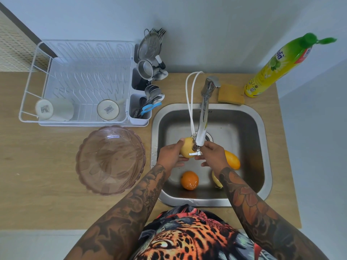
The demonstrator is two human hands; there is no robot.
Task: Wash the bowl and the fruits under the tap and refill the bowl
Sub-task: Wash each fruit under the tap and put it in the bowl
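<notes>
The left hand (171,153) holds a pale yellow fruit (186,150) up under the tap (201,128), thumb over its top and fingers (181,159) curled beneath it, so the fruit sits right at the spout where water would fall; no stream is visible. The right hand (213,155) is at the small valve lever on the spout's tip, with its fingers loosely bent around that spot. Whether they actually pinch the lever or the fruit cannot be told, since the spout covers the contact. Judging by the pose, one hand steadies the fruit while the other either rubs it or works the valve.

Inside the sink (259,139), an orange (189,180) lies near the front wall, apart from both hands. A long orange-yellow fruit (232,159) lies behind the right wrist, and a banana (216,180) is partly hidden under that forearm. They sit in the basin presumably awaiting a rinse, or drained after one.

The pink glass bowl (110,159) stands empty on the tabletop (37,175) just left of the sink, within easy reach for refilling. It looks as if the refill has not begun. Behind the sink are a sponge (231,93) and a detergent bottle (277,68).
</notes>
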